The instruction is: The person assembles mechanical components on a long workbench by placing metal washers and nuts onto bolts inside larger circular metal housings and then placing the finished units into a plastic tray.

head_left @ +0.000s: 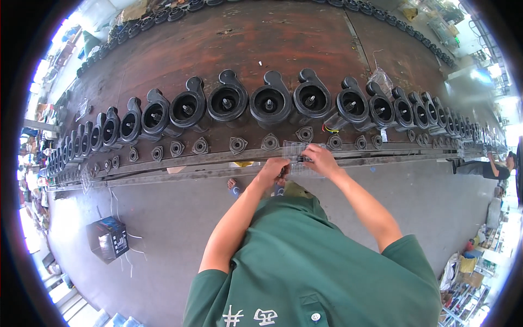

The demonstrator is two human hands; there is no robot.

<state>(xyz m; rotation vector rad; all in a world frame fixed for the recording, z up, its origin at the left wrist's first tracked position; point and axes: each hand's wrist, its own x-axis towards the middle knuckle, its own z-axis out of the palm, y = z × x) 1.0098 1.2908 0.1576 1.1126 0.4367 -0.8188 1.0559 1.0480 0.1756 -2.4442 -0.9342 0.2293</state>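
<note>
From my end, the surface [261, 38] is the largest thing I see, and the black casings [271, 94] rowed along it look stiff and heavy; I would hold one by its outer rim, clear of the upright shaft in its bore. The flanges [266, 143] in front look like rigid metal, lighter, best pinched by their edges. Smaller in weight, I judge, is the clear tray [292, 150] at the near edge of the surface, between the hands: thin plastic, light, springy, rather slippery and easy to crumple, so I favour its rim with little squeeze. The dark parts [300, 158] in it are tiny and look hard; fingertips suit them. The left hand [274, 170] is curled at the tray's left side with something dark at its fingertips, and I cannot tell what it grips. The right hand [318, 158] has its fingers bunched over the tray beside the dark parts; whether they pinch one, I cannot tell. As for writing, the green shirt [305, 261] carries large white characters, the box [117, 242] on the floor has printing too small for me to read, and a white tag [383, 135] hangs below one casing, illegible from here.
</note>
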